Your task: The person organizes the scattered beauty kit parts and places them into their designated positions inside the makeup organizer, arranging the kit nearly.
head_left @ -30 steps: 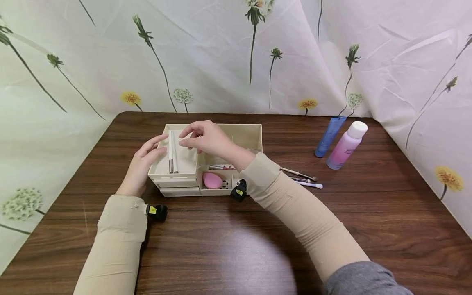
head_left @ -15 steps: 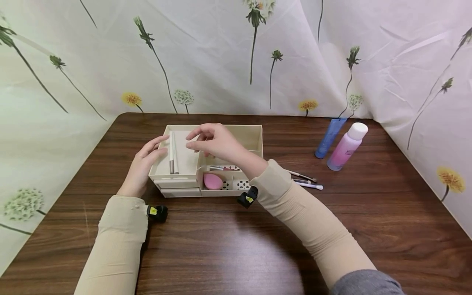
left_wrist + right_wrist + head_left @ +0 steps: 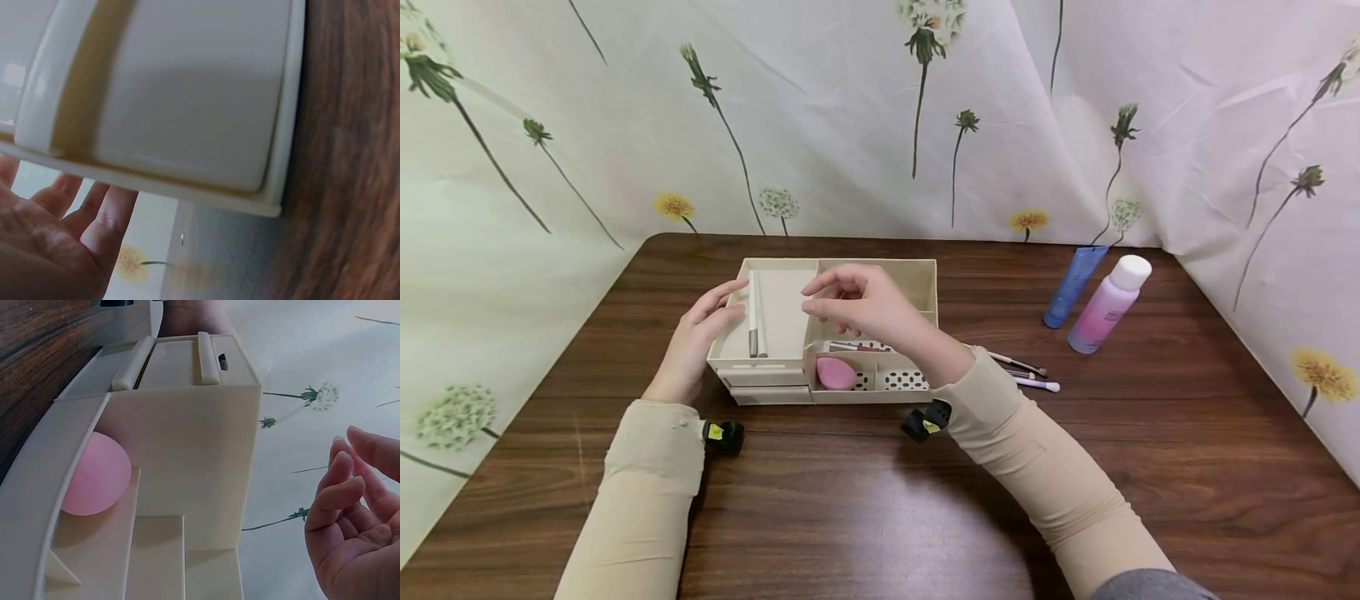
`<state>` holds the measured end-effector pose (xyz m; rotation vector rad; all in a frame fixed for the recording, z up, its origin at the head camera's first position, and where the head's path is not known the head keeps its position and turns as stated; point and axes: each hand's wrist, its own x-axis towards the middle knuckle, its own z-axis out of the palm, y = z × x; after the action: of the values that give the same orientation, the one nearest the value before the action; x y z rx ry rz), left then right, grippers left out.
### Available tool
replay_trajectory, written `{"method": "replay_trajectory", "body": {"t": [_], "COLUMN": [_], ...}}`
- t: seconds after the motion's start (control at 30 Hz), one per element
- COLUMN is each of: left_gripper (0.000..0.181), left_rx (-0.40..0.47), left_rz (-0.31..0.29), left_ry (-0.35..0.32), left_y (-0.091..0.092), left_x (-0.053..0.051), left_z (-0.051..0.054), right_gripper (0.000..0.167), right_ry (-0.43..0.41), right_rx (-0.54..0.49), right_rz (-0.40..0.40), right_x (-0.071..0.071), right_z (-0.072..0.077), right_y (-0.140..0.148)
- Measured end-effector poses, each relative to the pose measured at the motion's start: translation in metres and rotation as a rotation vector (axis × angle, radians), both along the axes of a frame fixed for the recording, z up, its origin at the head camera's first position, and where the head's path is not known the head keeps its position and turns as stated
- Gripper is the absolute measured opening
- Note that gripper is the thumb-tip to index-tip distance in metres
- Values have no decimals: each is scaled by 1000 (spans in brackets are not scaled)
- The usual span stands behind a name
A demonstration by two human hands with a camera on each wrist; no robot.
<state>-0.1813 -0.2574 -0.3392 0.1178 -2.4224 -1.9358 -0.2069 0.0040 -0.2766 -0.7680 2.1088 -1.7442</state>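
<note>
A cream makeup organizer (image 3: pixel 790 329) with drawers on its left sits on the table. Two slim white-handled brushes (image 3: pixel 754 321) lie in its top left tray. One front compartment holds a pink makeup sponge (image 3: pixel 835 374); behind it is another brush (image 3: pixel 844 347), partly hidden by the right arm. My left hand (image 3: pixel 694 340) rests against the organizer's left side, fingers along the rim. Above the middle of the organizer hovers my right hand (image 3: pixel 874 307). Its fingers are loosely bent, and the right wrist view shows nothing between thumb and fingertips.
Several brushes (image 3: pixel 1036 384) lie on the wooden table (image 3: pixel 850 500) right of the organizer, partly behind the right sleeve. Farther right stand a blue tube (image 3: pixel 1075 287) and a pink bottle (image 3: pixel 1103 317) with a white cap. A flower-print cloth (image 3: pixel 850 125) hangs behind.
My right hand has moved right, away from the two brushes in the top tray and over the middle compartments. My left hand has kept its place on the organizer's side.
</note>
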Motion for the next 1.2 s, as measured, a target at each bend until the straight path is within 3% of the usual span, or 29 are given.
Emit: {"method": "replay_trajectory", "body": {"t": [0.47,1.2], "left_gripper": [47,47], "left_rx": [14,37], "left_rz": [13,15], "left_ry": [0,-21], "left_y": [2,4], "left_x": [0,1], "left_z": [-1,-1], "right_gripper": [20,19], "right_ry": [-15,12], "right_rx": [-97,-50], "right_rz": [-31,-68], "right_x": [13,19], "right_z": [-9,-19], "right_y": [29,66]}}
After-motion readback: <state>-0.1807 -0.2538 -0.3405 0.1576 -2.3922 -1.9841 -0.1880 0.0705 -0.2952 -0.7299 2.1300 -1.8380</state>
